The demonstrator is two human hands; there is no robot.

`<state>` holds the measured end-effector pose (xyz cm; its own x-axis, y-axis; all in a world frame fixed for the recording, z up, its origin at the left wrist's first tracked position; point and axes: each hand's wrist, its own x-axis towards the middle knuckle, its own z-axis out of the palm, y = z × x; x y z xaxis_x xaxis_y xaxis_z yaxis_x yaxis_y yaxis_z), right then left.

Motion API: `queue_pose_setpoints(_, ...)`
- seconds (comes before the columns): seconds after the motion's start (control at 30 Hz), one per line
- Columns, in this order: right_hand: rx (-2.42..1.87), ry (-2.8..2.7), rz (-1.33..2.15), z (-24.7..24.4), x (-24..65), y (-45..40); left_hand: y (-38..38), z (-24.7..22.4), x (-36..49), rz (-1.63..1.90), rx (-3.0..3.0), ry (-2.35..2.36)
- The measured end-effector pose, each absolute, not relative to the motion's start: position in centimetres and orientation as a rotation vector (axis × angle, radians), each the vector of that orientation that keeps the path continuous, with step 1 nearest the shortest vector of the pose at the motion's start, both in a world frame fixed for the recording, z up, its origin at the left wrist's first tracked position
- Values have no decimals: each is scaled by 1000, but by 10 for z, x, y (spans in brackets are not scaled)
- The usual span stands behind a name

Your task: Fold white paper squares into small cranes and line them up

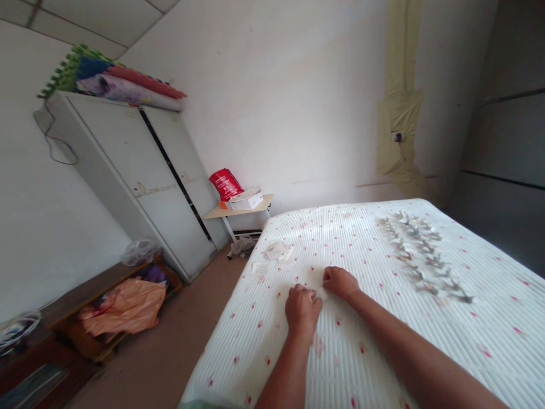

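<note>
My left hand and my right hand are close together over the bed, fingers curled in. Between them a small pale piece of paper shows faintly, pinched by both; its shape is hard to make out against the cover. Beyond my hands lies a small pile of printed paper pieces, with a loose printed sheet beside it. To the right, several small folded paper figures, grey-white with pointed ends like cranes, stand in rows. All of this rests on a white ribbed bed cover with red spots.
A small table by the wall bears a red bag and a white box. A grey cabinet with rolled mats on top stands left. An orange plastic bag fills a low wooden shelf.
</note>
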<state>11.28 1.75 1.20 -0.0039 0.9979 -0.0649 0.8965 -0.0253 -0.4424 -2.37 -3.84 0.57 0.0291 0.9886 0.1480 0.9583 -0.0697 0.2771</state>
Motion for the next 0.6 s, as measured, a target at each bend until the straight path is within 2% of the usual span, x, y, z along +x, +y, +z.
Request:
queue_pose_setpoints(0.3, -2032, -1977, 468, 14, 106, 11, -36, -1, -25, 469, 2198, 2056)
queue_pose_setpoints(0.6, -1901, -2033, 577, 13, 118, 12, -39, 4, -25, 490, 2171, 2033)
